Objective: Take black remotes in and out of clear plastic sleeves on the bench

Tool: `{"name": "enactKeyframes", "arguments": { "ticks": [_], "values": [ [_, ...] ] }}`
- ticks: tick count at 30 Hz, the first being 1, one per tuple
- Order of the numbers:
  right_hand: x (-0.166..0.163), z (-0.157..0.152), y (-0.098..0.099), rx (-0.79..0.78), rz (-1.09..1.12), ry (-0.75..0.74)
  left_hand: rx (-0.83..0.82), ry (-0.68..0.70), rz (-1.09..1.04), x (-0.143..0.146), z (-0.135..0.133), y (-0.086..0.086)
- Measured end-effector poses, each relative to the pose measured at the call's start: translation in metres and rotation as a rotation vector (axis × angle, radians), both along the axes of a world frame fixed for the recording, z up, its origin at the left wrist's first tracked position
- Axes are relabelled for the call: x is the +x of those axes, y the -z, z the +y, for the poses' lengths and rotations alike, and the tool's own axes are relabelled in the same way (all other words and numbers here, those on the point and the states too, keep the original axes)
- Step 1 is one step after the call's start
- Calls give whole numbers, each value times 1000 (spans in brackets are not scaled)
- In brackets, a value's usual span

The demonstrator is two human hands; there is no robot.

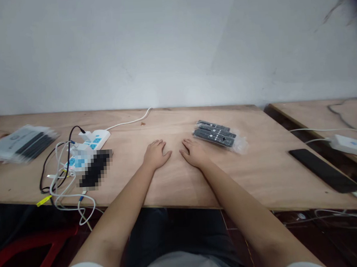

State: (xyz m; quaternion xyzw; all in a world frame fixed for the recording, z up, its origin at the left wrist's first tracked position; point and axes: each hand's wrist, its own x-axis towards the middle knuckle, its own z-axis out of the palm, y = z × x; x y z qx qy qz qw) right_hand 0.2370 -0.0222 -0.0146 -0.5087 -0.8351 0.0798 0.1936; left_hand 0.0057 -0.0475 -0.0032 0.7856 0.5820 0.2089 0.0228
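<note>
My left hand (156, 154) rests palm down on the wooden table (175, 189), thumb out to the side and holding nothing. Facing it across a small gap, my right hand (194, 152) also lies flat with its thumb spread. Just beyond and right of that hand are black remote controls (214, 134) in clear plastic wrapping, lying side by side. Neither hand touches them. To the left of my left hand lies a dark object (95, 169), pixelated so that its kind cannot be made out.
A white power strip (101, 139) with tangled black and white cables stands at left, cables hanging over the front edge. Further left lies a stack of plastic bags (23, 143). A black phone (324, 169) lies at right, near a second power strip (352, 146). A wall (174, 50) rises behind.
</note>
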Motion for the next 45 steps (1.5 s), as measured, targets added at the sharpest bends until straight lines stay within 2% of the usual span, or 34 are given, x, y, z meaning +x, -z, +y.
{"name": "enactKeyframes", "arguments": {
  "ticks": [33, 45],
  "values": [
    [-2, -6, -9, -12, -86, 4, -11, 2, 57, 0, -1, -1],
    [-4, -3, -3, 1, -57, 15, -18, 8, 59, -1, 0, -2]
  ]
}}
